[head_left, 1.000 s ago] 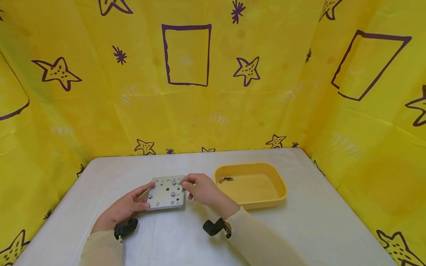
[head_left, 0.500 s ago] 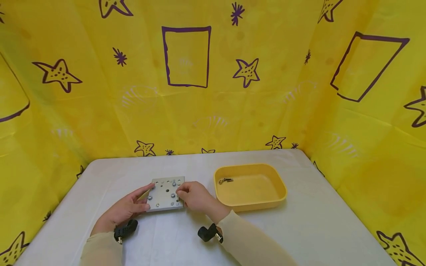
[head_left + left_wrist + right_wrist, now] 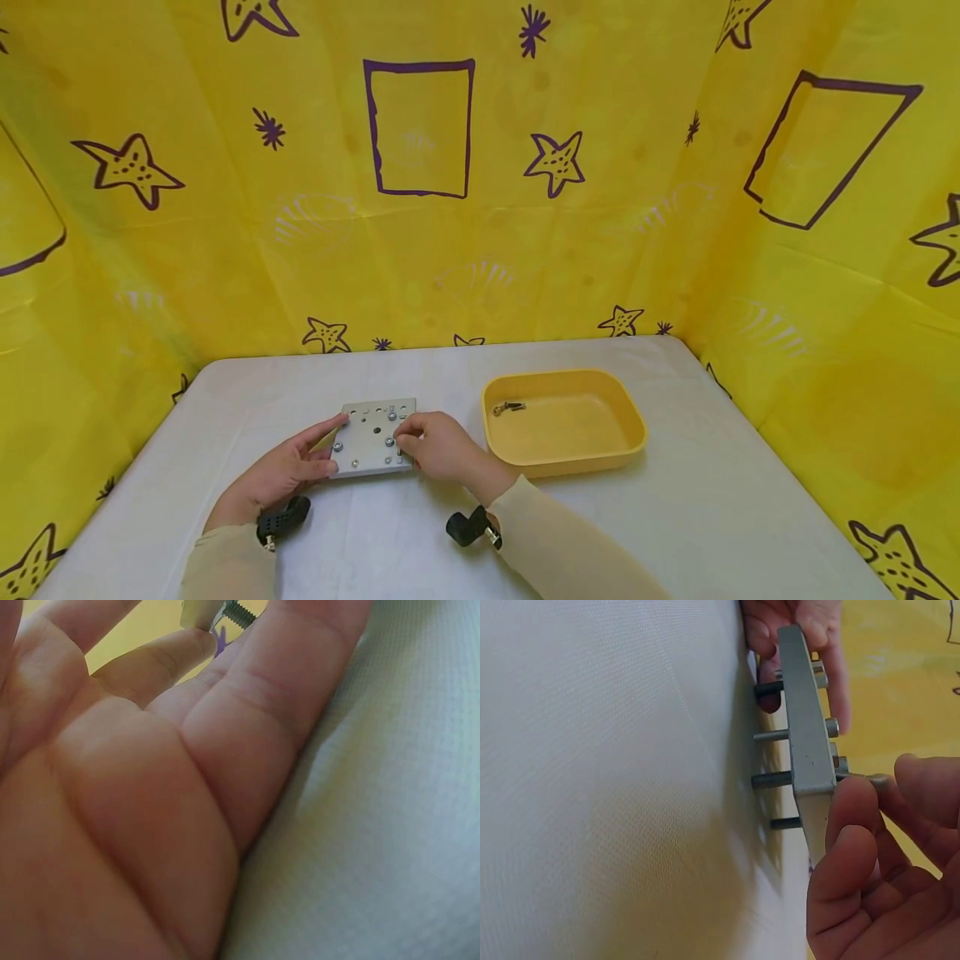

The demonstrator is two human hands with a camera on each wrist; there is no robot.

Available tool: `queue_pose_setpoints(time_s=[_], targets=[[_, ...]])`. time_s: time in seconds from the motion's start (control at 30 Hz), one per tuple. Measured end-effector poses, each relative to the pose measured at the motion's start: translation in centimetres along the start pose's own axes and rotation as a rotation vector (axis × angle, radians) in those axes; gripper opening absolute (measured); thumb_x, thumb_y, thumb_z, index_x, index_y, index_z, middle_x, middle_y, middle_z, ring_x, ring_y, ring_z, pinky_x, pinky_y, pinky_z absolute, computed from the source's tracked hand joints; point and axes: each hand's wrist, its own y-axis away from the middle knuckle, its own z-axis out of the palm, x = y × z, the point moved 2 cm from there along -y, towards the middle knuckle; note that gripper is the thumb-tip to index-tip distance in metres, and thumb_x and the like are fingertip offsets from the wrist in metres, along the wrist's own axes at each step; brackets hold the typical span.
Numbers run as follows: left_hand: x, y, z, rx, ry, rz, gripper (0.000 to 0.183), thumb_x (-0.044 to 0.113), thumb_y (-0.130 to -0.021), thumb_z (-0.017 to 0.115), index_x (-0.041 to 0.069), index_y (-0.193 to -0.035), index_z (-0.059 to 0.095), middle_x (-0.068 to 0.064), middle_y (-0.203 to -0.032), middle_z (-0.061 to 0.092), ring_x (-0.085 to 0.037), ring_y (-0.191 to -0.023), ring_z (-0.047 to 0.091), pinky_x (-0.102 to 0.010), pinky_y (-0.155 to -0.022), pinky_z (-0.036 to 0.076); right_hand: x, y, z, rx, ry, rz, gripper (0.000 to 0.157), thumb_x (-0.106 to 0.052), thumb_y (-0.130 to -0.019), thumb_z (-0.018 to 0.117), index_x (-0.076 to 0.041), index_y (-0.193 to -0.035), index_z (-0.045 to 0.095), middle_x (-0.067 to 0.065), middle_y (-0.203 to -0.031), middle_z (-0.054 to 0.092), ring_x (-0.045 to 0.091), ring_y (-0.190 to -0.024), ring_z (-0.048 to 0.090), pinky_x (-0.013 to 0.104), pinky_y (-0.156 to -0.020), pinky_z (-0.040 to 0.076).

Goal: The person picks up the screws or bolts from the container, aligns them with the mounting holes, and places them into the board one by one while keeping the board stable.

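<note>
A flat light-grey metal plate [image 3: 365, 443] with holes, screws and pins is held by its left side in my left hand [image 3: 288, 463], thumb near the lower corner and a finger at the upper. My right hand [image 3: 444, 448] is at the plate's right side, its fingers pinching a small metal pin [image 3: 881, 780] against the top face. Edge-on in the right wrist view, the plate [image 3: 807, 712] stands off the table, with threaded screws [image 3: 772, 780] and plain pins protruding below. The left wrist view shows mostly palm [image 3: 127, 802], plus one screw thread [image 3: 240, 613].
Right of the plate stands a yellow tray [image 3: 585, 425] with a few small metal parts [image 3: 509, 407] at its left end. A white cloth [image 3: 360, 546] covers the table. Yellow patterned curtains [image 3: 420, 267] enclose the back and sides.
My right hand has moved left and slightly down, from the plate's upper right edge onto its right side. It is nearly still over the last half second. The left hand keeps its grip.
</note>
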Motion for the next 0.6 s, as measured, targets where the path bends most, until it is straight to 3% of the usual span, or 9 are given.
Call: queue_pose_setpoints(time_s=[0.33, 0.47, 0.6], targets=[[0.0, 0.1, 0.1, -0.002, 0.011, 0.005, 0.084, 0.006, -0.088, 0.075, 0.016, -0.158, 0.03, -0.021, -0.164, 0.006, -0.027, -0.124, 0.053, -0.033, -0.095, 0.05, 0.3, 0.7, -1.3, 0.019, -0.042, -0.019, 0.013, -0.023, -0.099, 0.066, -0.021, -0.108, 0.074, -0.01, -0.093, 0.062, 0.015, -0.067, 0.061, 0.029, -0.059, 0.05], [0.0, 0.0, 0.1, -0.026, 0.024, 0.015, 0.085, 0.006, -0.088, 0.075, 0.016, -0.159, 0.029, -0.022, -0.163, 0.008, -0.026, -0.124, 0.054, -0.034, -0.095, 0.05, 0.4, 1.7, -4.0, 0.036, -0.243, -0.034, 0.019, -0.028, -0.098, 0.066, -0.019, -0.113, 0.073, -0.004, -0.102, 0.066, 0.022, -0.07, 0.063, 0.031, -0.06, 0.052], [0.0, 0.1, 0.0, -0.037, 0.024, 0.025, 0.084, 0.007, -0.09, 0.074, 0.015, -0.159, 0.027, -0.023, -0.163, 0.009, -0.026, -0.124, 0.053, -0.033, -0.095, 0.049, 0.5, 2.8, -8.2, 0.097, -0.486, -0.085, 0.03, -0.031, -0.098, 0.065, -0.017, -0.125, 0.068, 0.005, -0.114, 0.068, 0.026, -0.072, 0.063, 0.03, -0.066, 0.053]])
